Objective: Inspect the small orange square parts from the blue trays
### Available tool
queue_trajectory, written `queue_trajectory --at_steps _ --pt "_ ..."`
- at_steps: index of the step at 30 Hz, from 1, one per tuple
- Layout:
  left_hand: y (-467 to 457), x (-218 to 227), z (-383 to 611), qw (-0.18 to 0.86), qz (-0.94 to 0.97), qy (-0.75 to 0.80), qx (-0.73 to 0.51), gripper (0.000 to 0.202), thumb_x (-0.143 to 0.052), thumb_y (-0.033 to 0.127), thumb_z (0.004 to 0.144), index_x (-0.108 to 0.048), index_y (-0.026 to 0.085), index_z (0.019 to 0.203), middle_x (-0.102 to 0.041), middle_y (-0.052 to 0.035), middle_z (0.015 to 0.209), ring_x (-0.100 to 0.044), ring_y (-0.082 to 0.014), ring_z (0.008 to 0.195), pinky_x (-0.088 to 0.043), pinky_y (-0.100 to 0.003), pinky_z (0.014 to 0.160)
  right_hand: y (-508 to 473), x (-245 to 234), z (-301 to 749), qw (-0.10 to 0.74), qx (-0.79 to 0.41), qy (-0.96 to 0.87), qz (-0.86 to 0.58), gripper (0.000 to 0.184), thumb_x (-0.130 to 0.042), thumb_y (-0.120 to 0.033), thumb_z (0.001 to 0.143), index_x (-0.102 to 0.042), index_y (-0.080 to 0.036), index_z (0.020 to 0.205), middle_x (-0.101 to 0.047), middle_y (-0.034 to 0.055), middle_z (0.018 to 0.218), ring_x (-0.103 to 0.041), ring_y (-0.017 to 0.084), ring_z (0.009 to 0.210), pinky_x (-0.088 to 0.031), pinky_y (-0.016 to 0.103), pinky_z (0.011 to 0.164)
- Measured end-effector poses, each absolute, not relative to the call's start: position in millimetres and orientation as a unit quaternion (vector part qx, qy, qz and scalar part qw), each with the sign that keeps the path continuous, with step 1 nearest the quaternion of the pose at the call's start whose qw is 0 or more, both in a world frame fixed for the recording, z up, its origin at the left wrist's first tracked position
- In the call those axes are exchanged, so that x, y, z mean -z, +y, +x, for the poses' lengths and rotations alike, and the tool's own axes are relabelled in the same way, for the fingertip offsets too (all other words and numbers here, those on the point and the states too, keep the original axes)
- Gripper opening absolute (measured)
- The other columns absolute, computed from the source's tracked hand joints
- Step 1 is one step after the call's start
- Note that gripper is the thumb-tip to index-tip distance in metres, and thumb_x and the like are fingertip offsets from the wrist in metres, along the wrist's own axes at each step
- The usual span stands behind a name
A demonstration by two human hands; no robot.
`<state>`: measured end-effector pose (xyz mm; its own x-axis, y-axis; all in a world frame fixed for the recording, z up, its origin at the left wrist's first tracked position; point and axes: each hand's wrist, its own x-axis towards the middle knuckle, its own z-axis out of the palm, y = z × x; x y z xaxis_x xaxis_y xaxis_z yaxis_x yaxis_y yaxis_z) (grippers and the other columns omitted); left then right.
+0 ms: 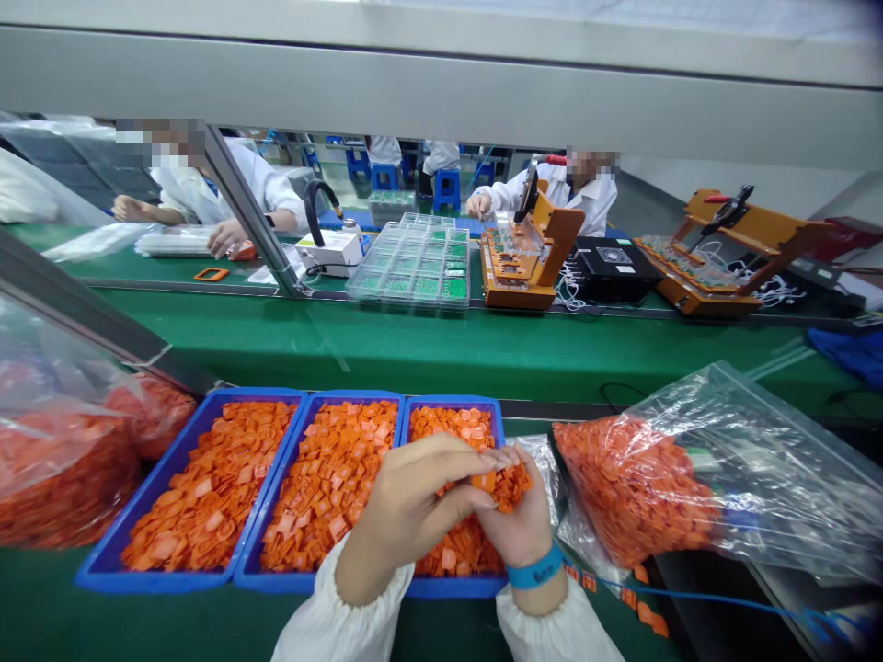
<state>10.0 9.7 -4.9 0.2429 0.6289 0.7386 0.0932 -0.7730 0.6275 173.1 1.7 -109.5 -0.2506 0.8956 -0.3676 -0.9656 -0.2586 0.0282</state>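
Note:
Above the right-hand blue tray, my two hands are close together. My right hand is cupped around a heap of small orange plastic pieces. Between the thumb and fingers of my left hand is one orange plastic piece, held at the edge of that heap. A blue wristband with a blue cord circles my right wrist. More orange pieces fill the right-hand tray, partly hidden behind my hands. Orange pieces also fill the middle tray and the left tray.
A clear bag of orange pieces lies right, another bag left. Loose pieces lie near the blue cord. Beyond are clear compartment trays, an orange fixture and two co-workers in white. A slanted metal post stands left.

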Motion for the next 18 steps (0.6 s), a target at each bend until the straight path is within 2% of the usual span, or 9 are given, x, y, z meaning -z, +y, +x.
queue_trajectory --at_steps 3,9,18 --pt "8.3 4.8 10.5 0.246 0.744 0.245 -0.571 0.025 -0.073 0.039 0.095 -0.074 0.018 0.109 -0.079 -0.0077 0.089 -0.075 -0.0162 0.078 -0.062 -0.024 0.071 1.7 109.1 173.3 0.594 -0.782 0.122 -0.143 0.030 -0.078 -0.020 0.087 -0.052 -0.025 0.072 -0.059 -0.0080 0.068 -0.064 0.010 0.068 -0.064 0.025 0.076" --pt "7.3 3.6 12.0 0.255 0.732 0.251 -0.581 0.030 -0.078 0.042 0.089 -0.075 0.017 0.104 -0.076 -0.0050 0.081 -0.070 -0.0125 0.067 -0.058 -0.020 0.063 2.1 108.7 174.6 0.588 -0.787 0.120 -0.146 0.031 -0.079 -0.019 0.084 -0.052 -0.024 0.071 -0.058 -0.0085 0.068 -0.063 0.010 0.067 -0.064 0.025 0.074" --pt "6.8 2.4 6.8 0.254 0.741 0.268 -0.561 0.031 -0.081 0.044 0.086 -0.073 0.017 0.099 -0.073 -0.0018 0.078 -0.067 -0.0095 0.066 -0.053 -0.016 0.064 2.5 107.2 173.7 0.583 -0.788 0.136 -0.143 0.032 -0.078 -0.020 0.085 -0.051 -0.023 0.070 -0.056 -0.0080 0.068 -0.062 0.009 0.066 -0.062 0.024 0.074"
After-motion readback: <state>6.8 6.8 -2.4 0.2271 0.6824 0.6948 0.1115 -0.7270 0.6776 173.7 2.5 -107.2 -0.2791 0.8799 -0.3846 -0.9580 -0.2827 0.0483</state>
